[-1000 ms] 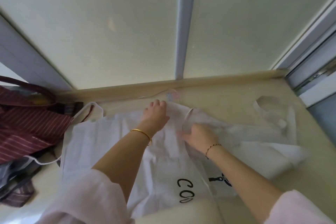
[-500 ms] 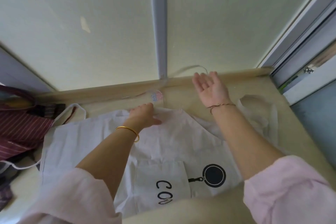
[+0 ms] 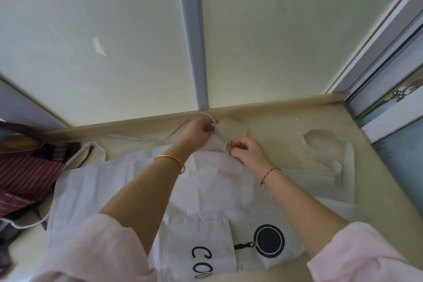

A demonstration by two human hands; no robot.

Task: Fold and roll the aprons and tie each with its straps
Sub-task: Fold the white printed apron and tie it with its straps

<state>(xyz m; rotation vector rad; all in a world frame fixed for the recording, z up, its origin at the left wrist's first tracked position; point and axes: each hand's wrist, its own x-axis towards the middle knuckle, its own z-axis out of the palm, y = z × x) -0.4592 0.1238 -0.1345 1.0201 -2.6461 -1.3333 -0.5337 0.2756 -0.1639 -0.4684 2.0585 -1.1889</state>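
The right hand (image 3: pixel 248 151), open moments earlier, had dropped beside the left hand (image 3: pixel 198 131); both pinched the neck strap (image 3: pixel 245 130) of the white apron (image 3: pixel 206 192) spread on the tabletop (image 3: pixel 377 178), likely tidying it before folding.

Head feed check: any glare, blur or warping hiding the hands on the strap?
Head view: soft, even light through the frosted panes, no glare or hard shadows; the wide-angle lens bows the sill; left hand and right hand are fairly sharp, but the white strap they pinch fades into the pale counter.
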